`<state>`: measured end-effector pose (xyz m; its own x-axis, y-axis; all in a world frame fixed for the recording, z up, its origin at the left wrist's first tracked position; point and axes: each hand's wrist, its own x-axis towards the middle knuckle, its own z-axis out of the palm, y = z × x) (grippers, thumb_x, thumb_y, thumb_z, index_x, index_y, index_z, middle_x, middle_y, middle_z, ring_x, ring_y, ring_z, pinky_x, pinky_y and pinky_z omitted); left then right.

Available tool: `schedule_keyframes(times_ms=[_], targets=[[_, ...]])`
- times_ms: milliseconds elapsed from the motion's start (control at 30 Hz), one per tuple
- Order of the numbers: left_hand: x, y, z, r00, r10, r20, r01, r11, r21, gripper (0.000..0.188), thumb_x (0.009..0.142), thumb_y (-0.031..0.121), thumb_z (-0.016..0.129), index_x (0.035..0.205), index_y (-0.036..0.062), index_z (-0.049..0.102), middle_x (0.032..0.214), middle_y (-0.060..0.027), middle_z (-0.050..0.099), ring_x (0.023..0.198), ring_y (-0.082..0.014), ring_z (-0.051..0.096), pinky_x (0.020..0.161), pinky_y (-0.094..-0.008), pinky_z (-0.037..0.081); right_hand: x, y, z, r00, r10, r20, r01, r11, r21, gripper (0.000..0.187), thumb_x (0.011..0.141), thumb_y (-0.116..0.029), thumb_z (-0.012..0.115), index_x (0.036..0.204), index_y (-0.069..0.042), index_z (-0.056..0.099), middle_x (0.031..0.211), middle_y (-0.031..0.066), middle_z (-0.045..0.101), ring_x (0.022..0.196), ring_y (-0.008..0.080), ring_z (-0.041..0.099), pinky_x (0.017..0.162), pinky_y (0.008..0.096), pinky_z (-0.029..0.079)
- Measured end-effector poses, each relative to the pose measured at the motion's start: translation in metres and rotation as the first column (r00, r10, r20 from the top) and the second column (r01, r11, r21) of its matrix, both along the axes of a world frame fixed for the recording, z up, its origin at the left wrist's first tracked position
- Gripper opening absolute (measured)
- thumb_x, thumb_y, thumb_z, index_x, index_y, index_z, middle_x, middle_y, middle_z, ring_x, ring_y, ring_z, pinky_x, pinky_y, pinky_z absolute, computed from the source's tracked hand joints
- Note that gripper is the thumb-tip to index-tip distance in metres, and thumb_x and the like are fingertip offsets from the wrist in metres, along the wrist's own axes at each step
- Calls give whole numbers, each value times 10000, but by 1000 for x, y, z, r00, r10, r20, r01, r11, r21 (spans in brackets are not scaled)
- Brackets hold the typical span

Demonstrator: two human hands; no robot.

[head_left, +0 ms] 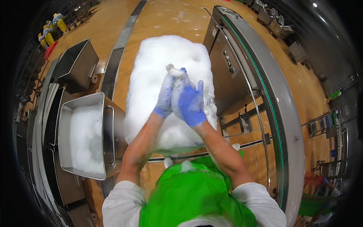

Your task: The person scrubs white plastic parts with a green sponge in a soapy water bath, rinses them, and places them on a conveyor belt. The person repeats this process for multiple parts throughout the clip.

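Note:
Both my hands, in wet blue gloves, meet over a large tub heaped with white foam [151, 64]. Between the palms sticks out a small whitish, foam-covered piece [174, 70] with a rounded end; suds and the gloves hide what it is. My left hand [165, 95] presses against it from the left, fingers closed and partly hidden. My right hand [190, 103] lies over it from the right, its fingers together and its thumb pointing up. Foam clings to both gloves and the forearms.
A metal bin [104, 132] with foam inside stands at left, with another metal bin [81, 62] behind. At right runs a conveyor [278, 102] with a metal control cabinet [227, 56]. A floor drain grate [112, 72] crosses the wet floor. Several people in yellow [49, 36] are far left.

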<state>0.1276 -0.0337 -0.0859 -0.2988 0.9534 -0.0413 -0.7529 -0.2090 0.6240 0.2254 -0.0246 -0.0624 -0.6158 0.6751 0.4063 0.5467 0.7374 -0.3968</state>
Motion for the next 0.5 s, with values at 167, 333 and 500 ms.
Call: schedule_keyframes(times_ms=[167, 333, 500], targets=[[-15, -9, -6, 966, -1, -259, -13, 999, -53, 798, 977, 526, 534, 1517, 43, 199, 1442, -166, 406, 1405, -303, 344, 1062, -421, 409, 52, 14, -36, 970, 69, 232, -138, 945, 298, 289, 845, -101, 536, 1105, 4, 602, 1142, 202, 610, 1082, 347, 585, 1025, 604, 354], [-17, -3, -8, 975, 137, -174, -144, 989, -29, 338, 985, 484, 543, 981, 147, 522, 812, 18, 507, 705, -101, 518, 649, -297, 483, 72, 3, -12, 942, 336, -21, -337, 939, -67, 222, 885, -244, 632, 1013, -65, 667, 879, 162, 691, 767, 321, 680, 700, 418, 533], [-8, -5, -2, 982, 174, -72, -178, 982, -57, 307, 1039, 441, 461, 880, 182, 505, 620, 80, 442, 490, -61, 433, 457, -222, 391, 55, -32, -15, 943, 331, -28, -326, 907, -267, 321, 869, -364, 699, 1017, -79, 688, 870, 132, 700, 758, 309, 684, 698, 419, 539]])
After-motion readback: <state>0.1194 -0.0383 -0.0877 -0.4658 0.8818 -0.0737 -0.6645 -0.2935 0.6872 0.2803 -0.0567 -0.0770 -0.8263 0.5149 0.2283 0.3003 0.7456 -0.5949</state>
